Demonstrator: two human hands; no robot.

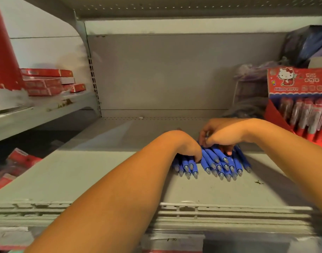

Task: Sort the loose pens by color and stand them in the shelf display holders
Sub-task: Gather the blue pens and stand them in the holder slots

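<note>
Several blue pens (218, 164) lie side by side on the grey shelf (101, 172), their clear tips pointing toward me. My left hand (184, 145) curls over the left bunch of pens and grips them. My right hand (224, 134) lies over the right bunch, fingers bent down onto the barrels, thumb and fingertips pinching pens near their far ends. The far ends of the pens are hidden under both hands.
A red display box (300, 99) with a cartoon cat card holds red-and-clear pens at the right. Plastic-wrapped goods (308, 46) sit behind it. Red boxes (48, 83) are stacked on the neighbouring shelf at left. The shelf's ribbed front edge (229, 212) runs across below.
</note>
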